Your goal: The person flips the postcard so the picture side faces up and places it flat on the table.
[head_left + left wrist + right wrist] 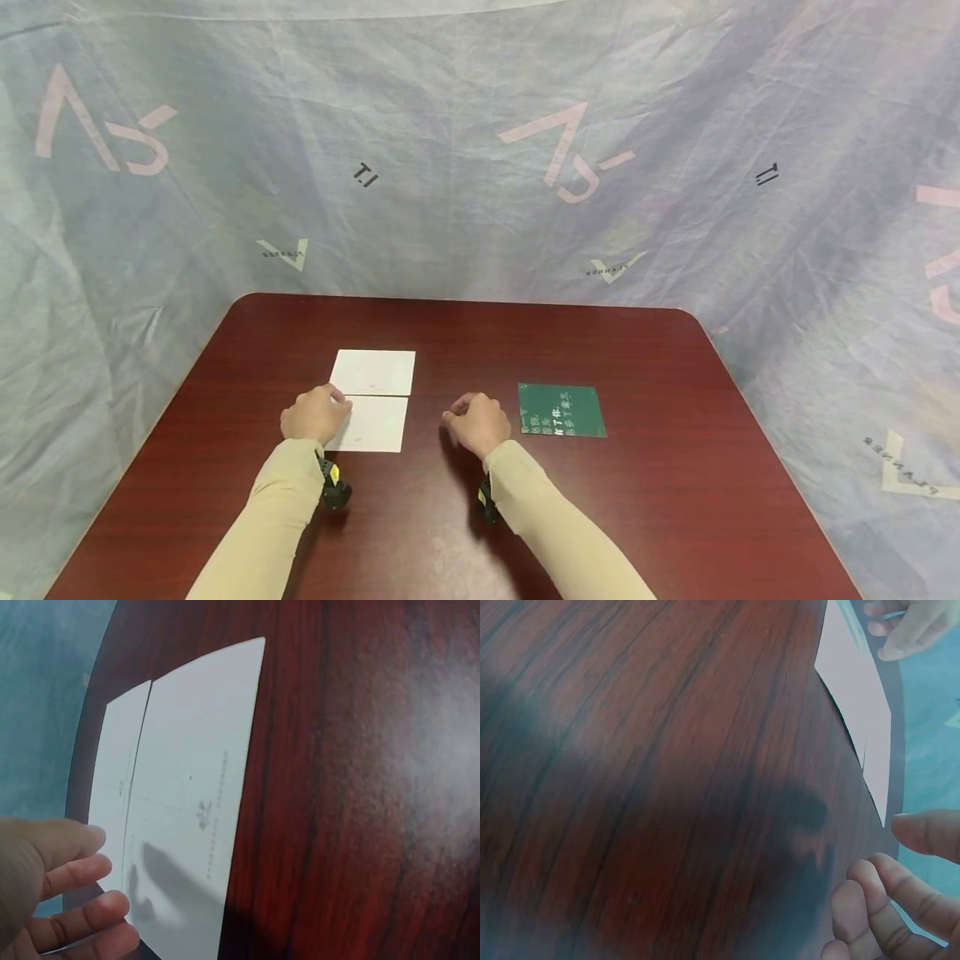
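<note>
Two white cards lie on the table one behind the other, the far card (372,372) and the near card (369,425), with a thin dark gap between them. Faint small print shows on the near one in the left wrist view. My left hand (313,414) is over their left edges, fingers loosely bent and holding nothing; its shadow falls on the near card. Between the white cards and a green card (562,410) with white writing, my right hand (478,423) hovers above the table. Its thumb and fingers are apart and relaxed, with nothing between them.
The dark red wood-grain table (465,333) has rounded far corners. A grey printed cloth (450,125) hangs behind it and along both sides. Each wrist carries a small black camera, such as the left wrist camera (335,492).
</note>
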`<move>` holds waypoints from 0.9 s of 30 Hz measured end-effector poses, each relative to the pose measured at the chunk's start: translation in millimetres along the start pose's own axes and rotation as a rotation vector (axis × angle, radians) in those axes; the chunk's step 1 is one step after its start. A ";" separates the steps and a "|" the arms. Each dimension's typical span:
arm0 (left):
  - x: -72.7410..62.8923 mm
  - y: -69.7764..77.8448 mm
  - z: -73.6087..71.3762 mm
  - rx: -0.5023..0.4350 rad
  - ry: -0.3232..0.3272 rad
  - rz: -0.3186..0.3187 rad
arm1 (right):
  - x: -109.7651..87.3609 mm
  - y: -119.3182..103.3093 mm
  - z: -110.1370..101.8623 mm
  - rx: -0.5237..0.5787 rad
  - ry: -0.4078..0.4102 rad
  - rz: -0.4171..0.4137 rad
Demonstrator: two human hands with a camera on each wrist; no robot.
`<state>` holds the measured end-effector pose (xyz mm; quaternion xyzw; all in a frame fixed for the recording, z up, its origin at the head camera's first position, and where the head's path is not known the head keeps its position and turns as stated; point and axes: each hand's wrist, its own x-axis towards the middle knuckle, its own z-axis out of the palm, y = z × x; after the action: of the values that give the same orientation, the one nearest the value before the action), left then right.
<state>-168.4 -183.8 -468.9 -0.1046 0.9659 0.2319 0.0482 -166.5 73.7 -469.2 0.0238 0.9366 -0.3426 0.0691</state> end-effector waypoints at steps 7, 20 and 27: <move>-1.4 -9.5 -0.6 -0.003 -0.009 -0.016 | -0.9 -4.1 7.0 0.004 -0.009 -0.006; -7.2 -19.9 -3.1 0.003 0.022 -0.038 | -8.3 -18.0 20.0 -0.015 -0.045 -0.034; -9.4 -22.3 -6.1 0.011 0.039 -0.060 | -9.3 -24.6 27.8 -0.030 -0.046 -0.047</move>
<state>-154.5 -204.3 -471.9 -0.1377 0.9644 0.2229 0.0367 -156.4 37.0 -473.2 -0.0070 0.9401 -0.3306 0.0830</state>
